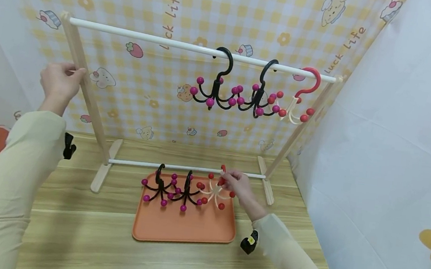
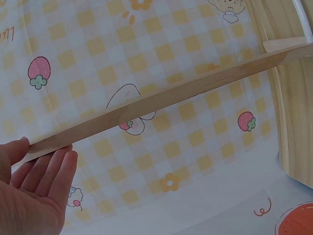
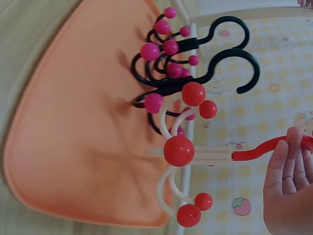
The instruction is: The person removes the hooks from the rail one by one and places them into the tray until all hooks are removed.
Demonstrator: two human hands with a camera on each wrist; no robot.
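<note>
My left hand [image 1: 60, 82] pinches the left wooden post [image 1: 91, 108] of a garment rack near its upper end; in the left wrist view, the thumb and fingers lie on opposite sides of the post. By its red hook, my right hand [image 1: 238, 186] holds a white claw hanger [image 3: 212, 155] with red ball tips, upright close over the orange tray [image 1: 183, 231]. Beside it on the tray stand two black claw hangers with magenta ball tips, a left one [image 1: 160, 184] and a middle one [image 1: 187, 189], hooks upward.
From the rack's white top rail [image 1: 143, 36] hang two black claw hangers, one left [image 1: 215, 89] and one right [image 1: 259, 96], and a white one with a red hook [image 1: 309, 91]. A lower rail [image 1: 135, 163] runs behind the tray. A checked cloth [image 1: 153, 118] covers the back.
</note>
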